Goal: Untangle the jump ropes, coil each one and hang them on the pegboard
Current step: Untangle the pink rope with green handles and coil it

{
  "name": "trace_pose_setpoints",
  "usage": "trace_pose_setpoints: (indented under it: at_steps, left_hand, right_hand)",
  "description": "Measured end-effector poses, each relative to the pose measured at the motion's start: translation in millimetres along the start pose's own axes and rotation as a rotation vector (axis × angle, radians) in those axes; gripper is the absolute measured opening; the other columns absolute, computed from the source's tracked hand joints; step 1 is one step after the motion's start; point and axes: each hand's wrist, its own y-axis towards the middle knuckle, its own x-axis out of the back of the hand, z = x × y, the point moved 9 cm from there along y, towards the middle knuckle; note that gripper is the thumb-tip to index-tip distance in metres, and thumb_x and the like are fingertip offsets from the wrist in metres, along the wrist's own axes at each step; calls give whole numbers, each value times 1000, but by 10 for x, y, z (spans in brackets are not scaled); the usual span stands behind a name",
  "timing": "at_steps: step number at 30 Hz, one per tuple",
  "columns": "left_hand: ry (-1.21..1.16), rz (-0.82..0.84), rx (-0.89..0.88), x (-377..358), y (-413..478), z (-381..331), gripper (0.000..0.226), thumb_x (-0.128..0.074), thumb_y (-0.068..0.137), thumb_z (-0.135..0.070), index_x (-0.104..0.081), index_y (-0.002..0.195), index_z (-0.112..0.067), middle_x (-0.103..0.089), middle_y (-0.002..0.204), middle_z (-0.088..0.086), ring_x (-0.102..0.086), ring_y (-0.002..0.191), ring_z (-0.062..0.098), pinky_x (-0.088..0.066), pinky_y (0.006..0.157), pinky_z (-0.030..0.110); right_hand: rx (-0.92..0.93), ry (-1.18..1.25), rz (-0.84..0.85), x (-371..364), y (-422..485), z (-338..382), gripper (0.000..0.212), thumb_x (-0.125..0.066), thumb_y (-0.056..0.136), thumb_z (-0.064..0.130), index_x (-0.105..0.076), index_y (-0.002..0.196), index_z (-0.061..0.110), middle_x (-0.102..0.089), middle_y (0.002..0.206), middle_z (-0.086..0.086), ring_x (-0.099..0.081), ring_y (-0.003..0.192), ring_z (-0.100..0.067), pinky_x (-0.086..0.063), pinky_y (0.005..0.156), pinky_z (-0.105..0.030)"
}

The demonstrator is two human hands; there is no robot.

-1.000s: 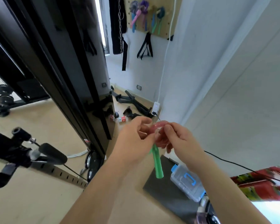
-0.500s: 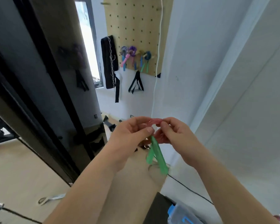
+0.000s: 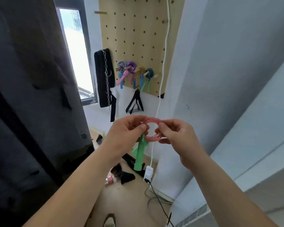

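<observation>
I wear the one camera on my head; it faces forward and tips down. It is close above my left hand (image 3: 126, 131) and right hand (image 3: 176, 134), which hold the coiled pink jump rope (image 3: 152, 120) mid-frame. The pegboard (image 3: 138, 38) is farther off, upper centre, and the floor (image 3: 126, 202) lies below.

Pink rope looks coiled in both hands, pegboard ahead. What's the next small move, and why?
Probably lift the pink coil toward the pegboard and slip it over the bare-looking peg right of the teal rope. The left hand and right hand pinch it open as a ring, green handles dangling.
</observation>
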Motion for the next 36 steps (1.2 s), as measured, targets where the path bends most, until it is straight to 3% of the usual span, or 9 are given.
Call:
trace_pose_setpoints:
  at_steps: [7, 12, 15, 21, 23, 26, 29, 33, 36]
  left_hand:
    - [185, 57, -74, 399, 2125, 18, 19, -70, 93, -5, -72, 108, -17, -78, 95, 0, -77, 88, 15, -63, 82, 28]
    - [296, 86, -129, 552, 3345, -26, 20, -72, 91, -8, -76, 97, -27, -78, 88, -5, -74, 82, 14, -61, 77, 30]
    - [347, 92, -120, 559, 3918, -21, 22, -72, 90, -12, -75, 92, -33, -77, 87, -7, -73, 82, 15, -62, 75, 34]
    - [458, 95, -161, 324, 4914, 23, 14, -73, 86, -15, -79, 95, -25, -74, 84, -11, -69, 81, 8, -61, 80, 35]
    - [486, 86, -174, 208, 5187, 69, 15, -73, 85, -14, -79, 94, -23, -74, 86, -11, -68, 81, 7, -59, 79, 31]
    - [468, 66, -171, 37, 5536, 163, 13, -74, 85, -14, -77, 94, -23, -73, 87, -9, -67, 79, 9, -56, 73, 25]
    - [534, 96, -195, -176, 5783, 232, 13, -71, 89, -14, -76, 98, -21, -71, 88, -9, -64, 79, 6, -51, 67, 18]
    - [648, 140, -222, -362, 6012, 286, 14, -67, 90, -13, -75, 100, -18, -72, 90, -3, -66, 82, 15, -57, 76, 34]
    - [700, 164, -253, -468, 6163, 308, 13, -62, 89, -11, -73, 93, -15, -71, 84, 0, -65, 78, 20, -58, 72, 41]
  right_hand:
    - [81, -279, -125, -332, 1851, 155, 4, -71, 96, 24, -74, 94, 27, -75, 84, 6, -69, 74, -1, -57, 69, -23]
    - [16, -285, -183, -458, 2969, 173, 4, -71, 96, 25, -75, 95, 27, -75, 84, 4, -71, 80, -12, -62, 74, -35]
    - [8, -286, -221, -472, 3491, 167, 3, -72, 96, 22, -73, 98, 22, -74, 90, -1, -70, 84, -17, -56, 68, -29]
    - [40, -481, -325, -357, 4417, 90, 7, -67, 98, 20, -72, 97, 17, -71, 87, 3, -68, 82, -13, -45, 61, -11]
    - [43, -532, -366, -285, 4670, 52, 10, -66, 98, 20, -74, 101, 16, -71, 89, 3, -68, 85, -15, -49, 66, -15]
    - [69, -584, -423, -135, 4986, 19, 13, -65, 98, 18, -76, 103, 16, -74, 92, 0, -68, 88, -20, -57, 80, -35]
    - [52, -638, -464, -21, 5202, -94, 15, -61, 100, 16, -75, 101, 17, -73, 90, 0, -66, 86, -23, -57, 80, -38]
    - [27, -746, -475, 1, 5420, -259, 18, -56, 100, 18, -74, 99, 17, -71, 89, -2, -65, 84, -25, -56, 75, -42]
    - [-7, -736, -496, 86, 5556, -362, 18, -57, 99, 16, -75, 97, 17, -72, 86, -3, -65, 82, -27, -57, 74, -43]
